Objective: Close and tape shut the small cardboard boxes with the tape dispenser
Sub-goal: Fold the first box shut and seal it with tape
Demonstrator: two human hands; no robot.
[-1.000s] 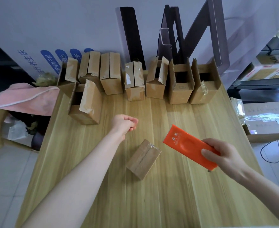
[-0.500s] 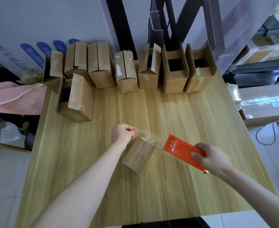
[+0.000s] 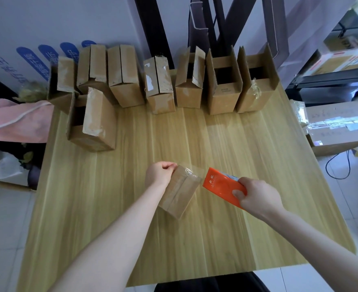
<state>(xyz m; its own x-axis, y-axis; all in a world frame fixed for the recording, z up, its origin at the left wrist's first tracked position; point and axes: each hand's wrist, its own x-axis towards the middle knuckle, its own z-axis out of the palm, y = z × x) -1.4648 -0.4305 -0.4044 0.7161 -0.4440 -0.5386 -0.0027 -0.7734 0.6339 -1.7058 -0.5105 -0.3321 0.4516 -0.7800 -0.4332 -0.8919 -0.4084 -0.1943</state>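
Left hand [image 3: 160, 174]: fingers curled, pinching clear tape strip [image 3: 191, 170] at far end of small closed brown cardboard box [image 3: 180, 194], mid wooden table [image 3: 237, 144]. Right hand [image 3: 258, 197] clasps flat orange tape dispenser [image 3: 221, 186] just beside box. Risk: slack tape wrinkles, misses flap seam.

Single head-worn wide-angle view, tilted forward and down over pale wood-grain tabletop [image 3: 216, 144]. Near, mid-frame: left hand [image 3: 158, 174] and right hand [image 3: 256, 196], forearms entering from below. Row of brown cardboard boxes [image 3: 222, 91] beyond the hands, farther off.
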